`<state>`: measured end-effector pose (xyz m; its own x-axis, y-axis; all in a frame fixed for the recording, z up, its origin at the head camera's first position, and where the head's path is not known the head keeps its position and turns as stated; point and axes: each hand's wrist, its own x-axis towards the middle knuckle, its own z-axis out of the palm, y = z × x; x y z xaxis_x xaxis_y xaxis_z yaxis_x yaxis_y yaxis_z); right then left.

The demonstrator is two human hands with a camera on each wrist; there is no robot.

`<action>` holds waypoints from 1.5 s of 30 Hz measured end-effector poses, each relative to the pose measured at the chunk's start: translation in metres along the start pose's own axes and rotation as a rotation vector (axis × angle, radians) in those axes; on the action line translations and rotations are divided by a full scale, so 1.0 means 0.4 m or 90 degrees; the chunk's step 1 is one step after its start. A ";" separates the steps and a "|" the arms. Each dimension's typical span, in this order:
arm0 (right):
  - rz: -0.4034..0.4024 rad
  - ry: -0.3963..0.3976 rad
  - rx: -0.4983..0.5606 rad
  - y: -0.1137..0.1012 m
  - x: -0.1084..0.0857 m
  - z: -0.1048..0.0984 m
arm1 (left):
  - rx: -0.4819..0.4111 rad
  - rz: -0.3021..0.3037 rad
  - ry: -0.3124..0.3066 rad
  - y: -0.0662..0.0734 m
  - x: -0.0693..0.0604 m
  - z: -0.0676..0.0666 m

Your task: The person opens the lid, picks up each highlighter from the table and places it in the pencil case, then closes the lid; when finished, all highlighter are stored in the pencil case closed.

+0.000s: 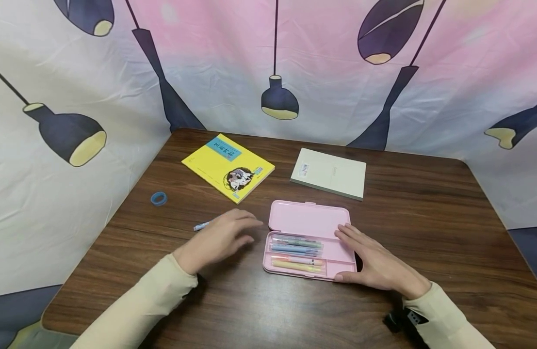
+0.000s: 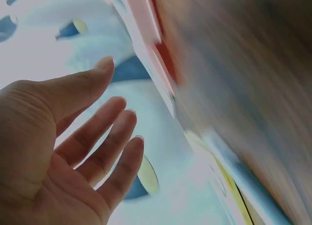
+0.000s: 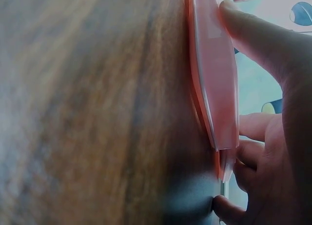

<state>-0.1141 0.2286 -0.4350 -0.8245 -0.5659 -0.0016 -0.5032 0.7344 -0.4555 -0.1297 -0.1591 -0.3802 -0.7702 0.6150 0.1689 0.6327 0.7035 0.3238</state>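
Observation:
A pink pencil case point(image 1: 309, 218) lies opened on the table, its lid folded back. Several pens point(image 1: 296, 247) in clear, blue, orange and yellow lie in its compartments. My right hand point(image 1: 375, 261) holds the case's right end, thumb at the front edge and fingers toward the lid; in the right wrist view the thumb and fingers lie about the pink case point(image 3: 217, 73). To the left of the case hovers my left hand point(image 1: 220, 237), fingers apart and holding nothing. A blue pen point(image 1: 201, 226) lies behind it, partly hidden by that hand.
A yellow booklet point(image 1: 216, 169) lies at the back left, and a pale thick notebook point(image 1: 331, 173) at the back right. A blue ring, like a tape roll point(image 1: 158, 198), rests near the left edge. A printed curtain hangs behind the table point(image 1: 425, 208).

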 end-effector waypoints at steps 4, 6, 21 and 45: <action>-0.001 -0.002 -0.001 -0.001 0.001 -0.001 | -0.027 -0.107 -0.031 -0.048 -0.024 -0.027; -0.001 -0.003 -0.001 -0.001 0.001 -0.001 | -0.043 -0.150 -0.042 -0.070 -0.038 -0.035; -0.004 0.002 -0.004 -0.003 -0.002 -0.006 | -0.049 -0.241 -0.055 -0.165 -0.113 -0.046; -0.003 -0.004 -0.001 -0.004 -0.001 -0.005 | -0.025 -0.198 -0.007 -0.188 -0.123 -0.016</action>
<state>-0.1135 0.2283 -0.4327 -0.8207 -0.5713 -0.0056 -0.5071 0.7329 -0.4536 -0.1400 -0.2446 -0.4069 -0.9256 0.3758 0.0457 0.3624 0.8445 0.3943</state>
